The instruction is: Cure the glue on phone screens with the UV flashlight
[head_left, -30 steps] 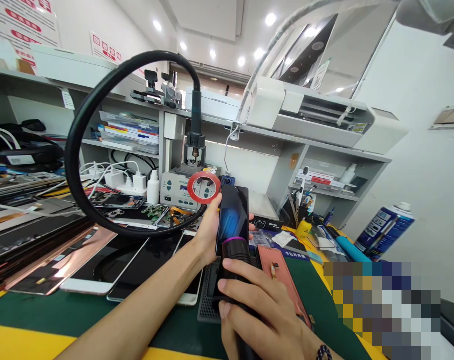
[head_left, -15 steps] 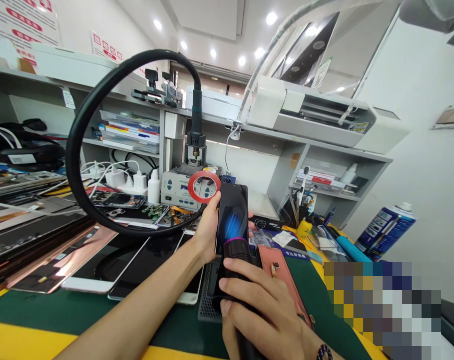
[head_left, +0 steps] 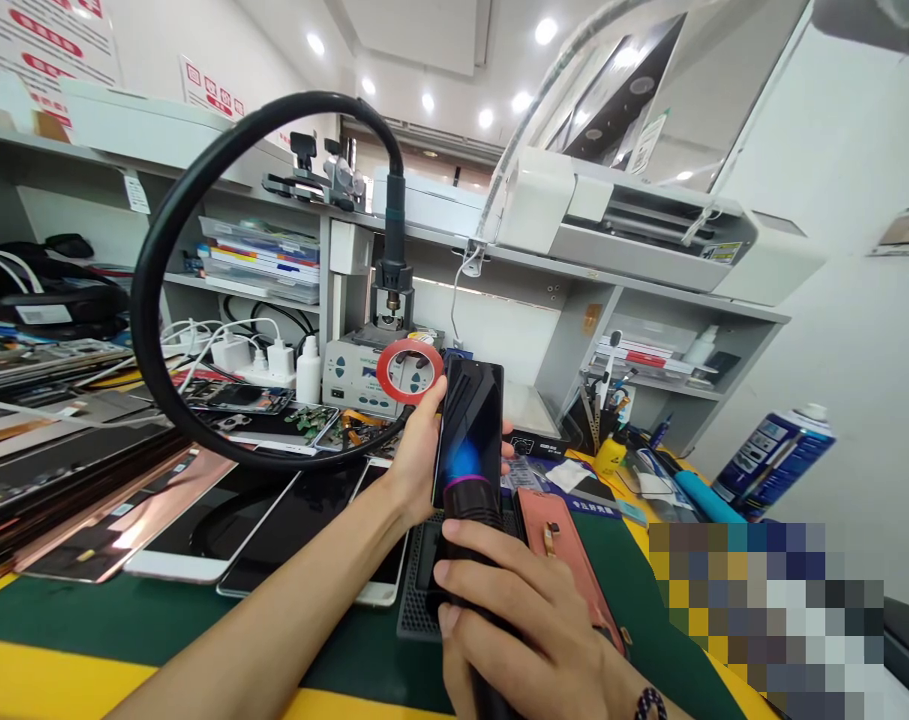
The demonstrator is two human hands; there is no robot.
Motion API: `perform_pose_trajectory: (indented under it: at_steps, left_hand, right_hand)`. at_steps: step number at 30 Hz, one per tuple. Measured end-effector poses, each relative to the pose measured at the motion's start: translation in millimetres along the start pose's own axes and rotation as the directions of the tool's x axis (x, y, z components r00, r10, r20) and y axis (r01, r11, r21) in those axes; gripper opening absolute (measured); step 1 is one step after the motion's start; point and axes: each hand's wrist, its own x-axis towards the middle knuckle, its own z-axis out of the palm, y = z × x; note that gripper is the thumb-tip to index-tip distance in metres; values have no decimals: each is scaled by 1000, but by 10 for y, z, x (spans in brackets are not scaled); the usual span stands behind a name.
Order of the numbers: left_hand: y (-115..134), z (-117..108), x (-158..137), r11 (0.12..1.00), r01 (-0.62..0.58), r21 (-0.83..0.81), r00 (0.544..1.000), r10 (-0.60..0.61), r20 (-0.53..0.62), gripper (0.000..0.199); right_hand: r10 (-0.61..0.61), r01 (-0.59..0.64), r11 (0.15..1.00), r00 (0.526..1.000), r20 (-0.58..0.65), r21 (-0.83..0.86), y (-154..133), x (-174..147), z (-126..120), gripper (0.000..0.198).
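Green mat (head_left: 649,610) spreads below the phone (head_left: 478,405), which the left hand (head_left: 418,450) grips by its long edges, top pointing away. Nearer, roughly in line, is the torch (head_left: 470,502), clasped by the right hand (head_left: 525,600); phone contact is unclear. Screens (head_left: 304,520) crowd leftward; rightward, mat shows past a pink panel (head_left: 565,560).

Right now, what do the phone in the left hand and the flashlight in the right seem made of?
Phone: probably glass-fronted, as its glossy black face mirrors light. Flashlight: grooved, low-sheen black body, perhaps metal, though plastic is possible; its purple ring is unclear.
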Motion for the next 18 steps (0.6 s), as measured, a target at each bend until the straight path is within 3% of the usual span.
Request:
perform_pose_trajectory:
  at_steps: [7, 13, 18]
  left_hand:
    - [18, 9, -13, 1000, -13, -12, 1000, 13, -7, 72]
    - [35, 4, -10, 998, -64, -21, 998, 64, -20, 69]
    - [64, 62, -32, 997, -75, -11, 996, 74, -57, 67]
  right_hand:
    - [-21, 21, 1000, 1000, 6, 7, -1, -25, 3, 9]
    - [40, -39, 999, 996, 84, -10, -30, 14, -78, 10]
    - [75, -75, 997, 997, -26, 18, 7, 20, -71, 21]
